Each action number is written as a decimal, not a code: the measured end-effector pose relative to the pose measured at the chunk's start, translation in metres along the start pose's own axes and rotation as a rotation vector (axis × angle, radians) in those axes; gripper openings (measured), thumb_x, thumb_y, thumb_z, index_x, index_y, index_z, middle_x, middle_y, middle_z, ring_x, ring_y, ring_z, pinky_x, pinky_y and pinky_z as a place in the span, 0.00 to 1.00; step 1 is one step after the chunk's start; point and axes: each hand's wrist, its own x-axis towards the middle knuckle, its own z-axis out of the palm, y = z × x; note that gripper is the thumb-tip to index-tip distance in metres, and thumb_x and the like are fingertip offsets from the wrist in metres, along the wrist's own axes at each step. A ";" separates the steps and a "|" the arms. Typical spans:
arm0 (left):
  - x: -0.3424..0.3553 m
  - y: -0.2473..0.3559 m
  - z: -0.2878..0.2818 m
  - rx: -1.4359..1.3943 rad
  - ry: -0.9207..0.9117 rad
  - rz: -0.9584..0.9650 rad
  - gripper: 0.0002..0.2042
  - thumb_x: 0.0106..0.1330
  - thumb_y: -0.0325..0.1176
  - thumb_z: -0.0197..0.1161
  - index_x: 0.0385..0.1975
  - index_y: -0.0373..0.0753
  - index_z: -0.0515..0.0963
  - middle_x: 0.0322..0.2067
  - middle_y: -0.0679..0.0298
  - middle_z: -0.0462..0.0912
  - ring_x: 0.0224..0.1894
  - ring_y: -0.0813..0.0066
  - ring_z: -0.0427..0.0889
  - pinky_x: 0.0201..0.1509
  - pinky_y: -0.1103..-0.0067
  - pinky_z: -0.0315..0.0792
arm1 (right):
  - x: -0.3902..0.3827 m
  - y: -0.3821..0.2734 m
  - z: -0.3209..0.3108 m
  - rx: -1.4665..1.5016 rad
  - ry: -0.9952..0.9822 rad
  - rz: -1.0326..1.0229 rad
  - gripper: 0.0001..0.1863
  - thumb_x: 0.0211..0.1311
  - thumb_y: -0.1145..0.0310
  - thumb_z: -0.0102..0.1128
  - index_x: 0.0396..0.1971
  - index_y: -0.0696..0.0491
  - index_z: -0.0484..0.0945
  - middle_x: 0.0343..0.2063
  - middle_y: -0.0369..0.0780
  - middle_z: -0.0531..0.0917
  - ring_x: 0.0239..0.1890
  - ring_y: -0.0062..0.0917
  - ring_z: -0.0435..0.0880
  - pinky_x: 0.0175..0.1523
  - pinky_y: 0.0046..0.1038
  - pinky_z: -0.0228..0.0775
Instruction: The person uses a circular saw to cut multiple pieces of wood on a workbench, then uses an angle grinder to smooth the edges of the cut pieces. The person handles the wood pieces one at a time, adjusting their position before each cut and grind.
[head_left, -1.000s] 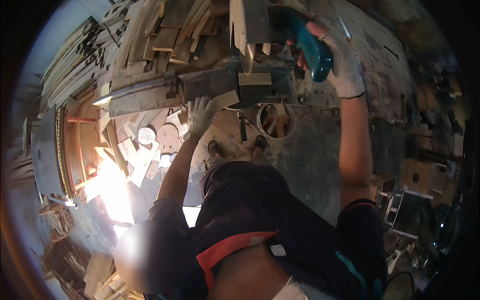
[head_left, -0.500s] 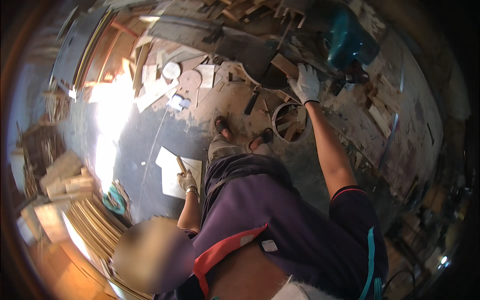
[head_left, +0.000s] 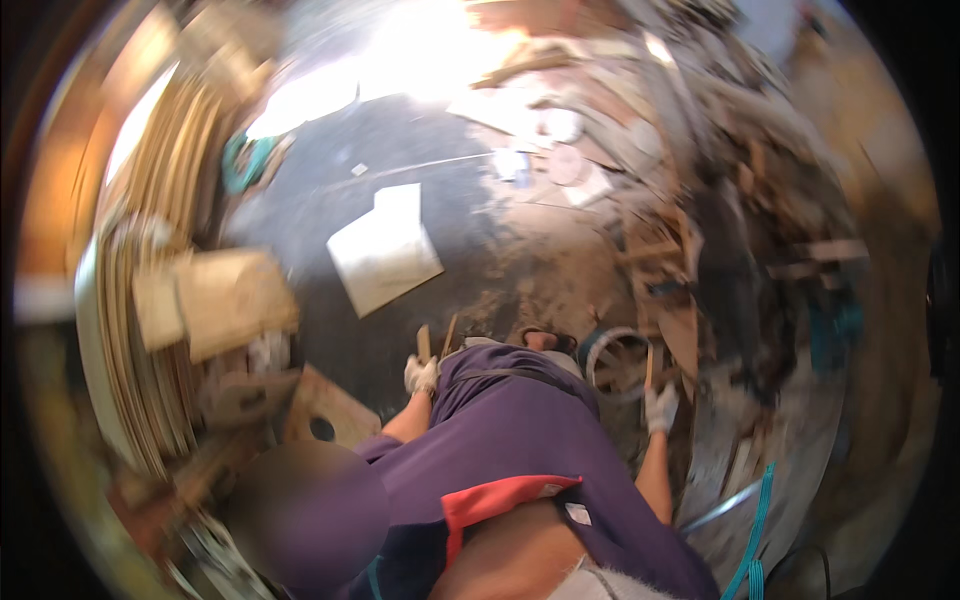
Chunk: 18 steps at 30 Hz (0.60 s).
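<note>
In a pale work glove, my left hand (head_left: 421, 377) is closed around a short wooden strip (head_left: 424, 343) that points up from the fist. A thinner stick (head_left: 450, 330) shows just to the right of it; I cannot tell whether the same hand holds it. My right hand (head_left: 660, 408), also gloved, grips a narrow piece of wood (head_left: 650, 368) that stands up from the fingers. Close to its left is a round tub (head_left: 588, 372) with wood offcuts inside. Motion blur softens both hands.
White sheets (head_left: 385, 255) lie on the dark floor ahead. Stacked boards (head_left: 165, 150) line the left, with brown panels (head_left: 240, 300) and a board with a hole (head_left: 335, 400) nearer. At the right are a dark machine (head_left: 735, 270) and a workbench (head_left: 740, 520).
My view has swung left. The right hand, earlier at the machine with a wood piece, has come down beside the tub. The left hand still holds its strip.
</note>
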 end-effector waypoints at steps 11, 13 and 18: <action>0.030 -0.087 -0.069 -0.059 0.229 0.024 0.24 0.60 0.48 0.77 0.50 0.40 0.83 0.48 0.49 0.87 0.51 0.47 0.87 0.55 0.59 0.80 | 0.006 -0.156 0.148 0.262 -0.692 0.572 0.45 0.56 0.21 0.62 0.25 0.59 0.83 0.15 0.37 0.75 0.17 0.27 0.75 0.21 0.34 0.64; 0.028 -0.103 -0.075 -0.077 0.242 -0.026 0.23 0.61 0.48 0.75 0.50 0.40 0.83 0.48 0.49 0.87 0.51 0.47 0.87 0.55 0.60 0.80 | 0.039 -0.265 0.189 0.313 -0.825 0.172 0.44 0.59 0.25 0.62 0.26 0.62 0.82 0.17 0.36 0.75 0.19 0.25 0.77 0.23 0.34 0.64; 0.001 -0.169 -0.069 -0.123 0.261 -0.233 0.24 0.59 0.51 0.76 0.49 0.42 0.83 0.47 0.51 0.88 0.51 0.48 0.88 0.55 0.58 0.81 | -0.036 -0.601 0.069 0.667 -1.018 -0.581 0.30 0.73 0.45 0.59 0.50 0.63 0.83 0.38 0.42 0.89 0.37 0.25 0.87 0.44 0.30 0.77</action>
